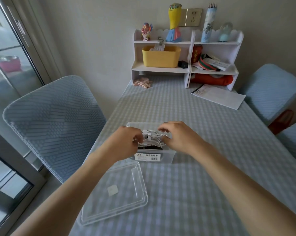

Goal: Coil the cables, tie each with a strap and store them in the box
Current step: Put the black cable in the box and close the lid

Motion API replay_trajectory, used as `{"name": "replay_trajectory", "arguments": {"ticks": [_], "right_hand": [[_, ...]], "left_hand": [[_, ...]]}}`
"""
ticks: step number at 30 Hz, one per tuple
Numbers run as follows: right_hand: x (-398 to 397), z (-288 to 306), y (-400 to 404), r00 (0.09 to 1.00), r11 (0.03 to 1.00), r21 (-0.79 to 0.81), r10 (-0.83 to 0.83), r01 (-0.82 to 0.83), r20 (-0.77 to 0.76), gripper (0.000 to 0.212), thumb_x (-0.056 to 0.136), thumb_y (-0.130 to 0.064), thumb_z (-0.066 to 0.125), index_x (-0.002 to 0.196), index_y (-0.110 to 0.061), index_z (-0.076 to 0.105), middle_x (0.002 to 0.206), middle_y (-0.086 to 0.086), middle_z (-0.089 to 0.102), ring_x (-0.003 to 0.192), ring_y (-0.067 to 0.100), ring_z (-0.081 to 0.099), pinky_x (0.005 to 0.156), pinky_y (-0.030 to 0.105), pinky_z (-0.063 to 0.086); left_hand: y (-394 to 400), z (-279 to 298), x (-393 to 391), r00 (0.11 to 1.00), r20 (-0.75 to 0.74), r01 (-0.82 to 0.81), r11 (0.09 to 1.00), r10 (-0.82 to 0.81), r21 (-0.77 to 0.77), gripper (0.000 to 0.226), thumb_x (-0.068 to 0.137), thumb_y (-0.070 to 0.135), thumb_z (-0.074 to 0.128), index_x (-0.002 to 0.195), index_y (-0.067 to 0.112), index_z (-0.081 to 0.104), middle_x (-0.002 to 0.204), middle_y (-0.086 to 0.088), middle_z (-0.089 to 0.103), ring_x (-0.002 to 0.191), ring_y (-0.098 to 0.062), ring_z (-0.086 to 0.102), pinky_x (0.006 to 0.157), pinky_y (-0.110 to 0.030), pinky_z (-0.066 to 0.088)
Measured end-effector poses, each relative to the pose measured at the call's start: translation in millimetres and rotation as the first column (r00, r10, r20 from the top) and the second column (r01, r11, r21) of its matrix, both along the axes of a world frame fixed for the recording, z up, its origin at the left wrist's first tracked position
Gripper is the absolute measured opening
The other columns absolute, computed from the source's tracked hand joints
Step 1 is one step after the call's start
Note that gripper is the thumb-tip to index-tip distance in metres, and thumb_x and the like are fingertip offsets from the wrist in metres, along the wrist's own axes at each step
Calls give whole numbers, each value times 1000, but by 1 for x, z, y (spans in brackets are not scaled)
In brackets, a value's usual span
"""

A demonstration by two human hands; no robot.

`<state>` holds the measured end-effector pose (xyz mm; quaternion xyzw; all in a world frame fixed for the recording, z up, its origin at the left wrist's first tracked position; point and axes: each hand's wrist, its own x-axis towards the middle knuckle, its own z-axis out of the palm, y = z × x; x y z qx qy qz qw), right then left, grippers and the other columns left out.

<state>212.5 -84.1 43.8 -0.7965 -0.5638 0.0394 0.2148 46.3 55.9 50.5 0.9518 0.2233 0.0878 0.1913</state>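
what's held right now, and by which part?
White cable coil, over the clear box: left hand grips its left side, right hand pinches its right side.

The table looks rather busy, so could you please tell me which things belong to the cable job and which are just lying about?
Part of the job:
- white cable coil, held by left hand and right hand
- clear box
- box lid

Just lying about:
- shelf unit
- yellow bin
- papers
- pink cloth
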Motion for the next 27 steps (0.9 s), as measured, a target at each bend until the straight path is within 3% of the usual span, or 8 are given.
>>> {"name": "replay_trajectory", "arguments": {"ticks": [2, 4, 8, 12, 14, 21, 24, 27], "right_hand": [[0, 0, 6, 1000, 999, -37, 13, -12, 19, 35, 90, -24, 65, 125, -19, 65, 122, -1, 68, 112, 18, 62, 97, 38, 48], [-2, -1, 12, 997, 998, -37, 40, -43, -72, 33, 94, -19, 57, 126, -21, 65, 124, -2, 68, 111, 16, 62, 95, 38, 50], [-8, -3, 18, 974, 997, 49, 77, -68, -211, 29, 99, -31, 52, 124, -25, 67, 122, -7, 67, 109, 6, 61, 93, 29, 50], [-2, -9, 23, 991, 998, 26, 60, -57, -122, 17, 92, -35, 64, 98, -27, 78, 94, -4, 72, 88, 12, 66, 78, 40, 55], [-1, -9, 25, 995, 1000, -17, 23, -25, -96, 16, 91, -28, 65, 98, -23, 78, 93, -2, 73, 87, 16, 67, 78, 41, 55], [-4, -6, 23, 996, 994, -68, 85, -87, -28, 20, 91, -27, 67, 109, -28, 76, 105, -1, 73, 98, 19, 65, 82, 36, 52], [-4, -5, 26, 995, 991, -95, 100, -97, 28, 24, 93, -25, 65, 116, -26, 74, 111, 0, 72, 102, 20, 64, 83, 33, 51], [-6, -6, 26, 994, 991, -117, 78, -68, 78, 24, 95, -26, 61, 115, -28, 74, 109, 0, 72, 101, 22, 64, 80, 35, 52]], "left_hand": [[4, -3, -1, 993, 120, 18, 1000, -18, 2, 19, 86, 2, 60, 94, 16, 70, 94, 1, 70, 88, -17, 65, 77, -28, 51], [7, -4, 1, 986, 160, 49, 999, -52, 24, 11, 89, 8, 66, 96, 15, 70, 94, 0, 70, 88, -16, 66, 77, -29, 51], [10, -3, 15, 997, 21, 76, 987, -79, 139, 19, 95, 23, 62, 106, 26, 77, 102, 2, 72, 96, -19, 64, 84, -37, 51], [7, -8, 30, 998, 8, 56, 980, -59, 190, 13, 94, 27, 60, 100, 22, 70, 90, -1, 69, 90, -24, 61, 66, -34, 45], [4, -11, 34, 998, 60, 15, 983, -27, 184, 14, 92, 28, 64, 100, 18, 60, 85, -3, 66, 83, -26, 56, 59, -33, 40], [11, -19, 29, 994, 87, 54, 985, -69, 167, 17, 90, 34, 67, 93, 19, 72, 94, -2, 67, 89, -22, 63, 72, -39, 52], [15, -19, 21, 972, 226, 25, 982, -67, 187, 13, 86, 25, 72, 96, 19, 68, 108, 2, 62, 88, -23, 62, 70, -39, 52], [18, -22, 14, 963, 234, 95, 981, -134, 170, 18, 87, 18, 64, 104, 19, 70, 108, 5, 69, 91, -23, 66, 72, -42, 54]]}}
